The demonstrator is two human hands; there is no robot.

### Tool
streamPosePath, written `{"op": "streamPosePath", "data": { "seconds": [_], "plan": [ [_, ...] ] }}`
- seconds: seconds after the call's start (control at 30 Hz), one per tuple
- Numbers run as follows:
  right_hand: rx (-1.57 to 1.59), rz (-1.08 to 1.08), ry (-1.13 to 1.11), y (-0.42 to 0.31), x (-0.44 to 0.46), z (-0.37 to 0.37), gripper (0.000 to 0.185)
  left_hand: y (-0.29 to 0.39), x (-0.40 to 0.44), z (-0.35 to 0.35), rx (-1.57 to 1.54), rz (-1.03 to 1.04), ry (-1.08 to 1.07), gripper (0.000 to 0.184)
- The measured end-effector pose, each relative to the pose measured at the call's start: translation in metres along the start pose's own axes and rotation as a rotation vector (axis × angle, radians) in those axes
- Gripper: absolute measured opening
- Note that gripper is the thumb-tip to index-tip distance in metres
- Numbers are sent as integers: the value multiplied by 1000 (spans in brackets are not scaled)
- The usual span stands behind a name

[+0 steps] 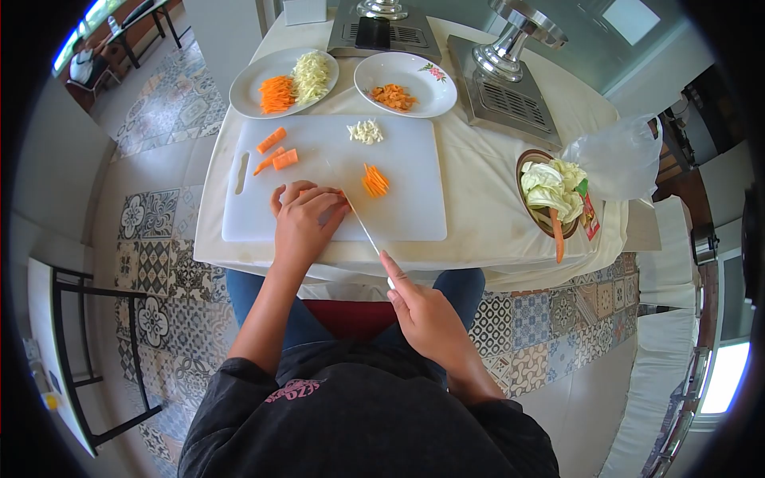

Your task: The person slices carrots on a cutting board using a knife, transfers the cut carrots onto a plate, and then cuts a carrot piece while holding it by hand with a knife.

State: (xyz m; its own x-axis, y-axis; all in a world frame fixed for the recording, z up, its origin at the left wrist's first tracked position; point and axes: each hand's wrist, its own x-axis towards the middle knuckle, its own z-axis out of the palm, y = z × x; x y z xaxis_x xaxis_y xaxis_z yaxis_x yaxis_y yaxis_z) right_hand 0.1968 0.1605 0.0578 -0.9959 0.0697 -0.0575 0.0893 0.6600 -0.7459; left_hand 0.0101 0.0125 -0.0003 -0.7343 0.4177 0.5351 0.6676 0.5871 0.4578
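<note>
My right hand is wrapped round the handle of a knife, whose thin blade slants up and left to my left fingertips. With bent fingers my left hand presses a carrot piece onto the white cutting board; only a sliver of orange shows beside the blade. Right of the blade lies a small pile of carrot sticks. Several cut carrot chunks rest at the board's upper left. Chopped white bits sit near its far edge.
Behind the board stand a plate of shredded carrot and cabbage and a flowered bowl with orange pieces. A basket holding cabbage and a carrot is at the right, near a plastic bag. Metal stoves occupy the back.
</note>
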Motion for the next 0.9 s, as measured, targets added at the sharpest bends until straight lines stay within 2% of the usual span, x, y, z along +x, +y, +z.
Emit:
{"op": "streamPosePath", "data": {
  "seconds": [0.9],
  "plan": [
    [42, 38, -51, -4, -1, -4, 58, 0, 0, -1, 12, -61, -64, 16]
  ]
}}
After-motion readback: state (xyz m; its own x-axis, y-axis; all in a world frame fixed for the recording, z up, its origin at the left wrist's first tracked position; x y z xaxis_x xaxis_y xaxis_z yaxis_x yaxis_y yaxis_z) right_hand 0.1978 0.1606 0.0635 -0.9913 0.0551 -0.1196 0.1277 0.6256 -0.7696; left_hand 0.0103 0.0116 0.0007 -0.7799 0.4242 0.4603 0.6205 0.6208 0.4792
